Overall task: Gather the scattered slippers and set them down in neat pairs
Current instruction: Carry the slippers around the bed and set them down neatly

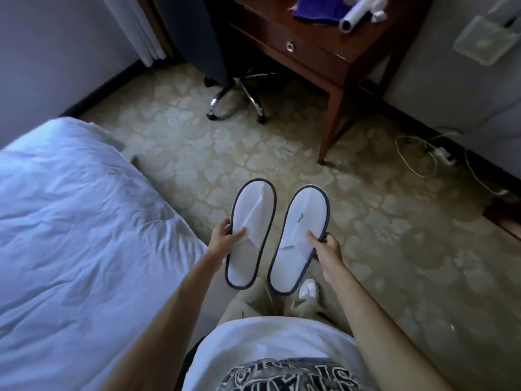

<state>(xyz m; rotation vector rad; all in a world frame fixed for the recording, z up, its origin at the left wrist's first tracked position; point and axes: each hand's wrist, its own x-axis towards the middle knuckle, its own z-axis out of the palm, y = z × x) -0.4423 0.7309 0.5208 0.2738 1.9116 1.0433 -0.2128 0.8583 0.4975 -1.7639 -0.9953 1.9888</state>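
**Pair in the Air, Risk of a Skewed Landing**

The left hand point(225, 238) pinched the left slipper point(251, 235); the right hand point(327, 245) pinched the right slipper point(300, 239), both held above the carpet point(366, 221) beside the bed point(84, 221). Thin edge grips could let one twist, landing uneven.

Two white, dark-trimmed slippers point(277, 238) side by side

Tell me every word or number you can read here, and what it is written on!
Shirt: big dark block letters printed near the hem, upside down from this view and cut off by the picture's edge, so no word can be read.
Slipper in the right hand: a small faint grey mark, too small to read.
Nothing else shows any writing.
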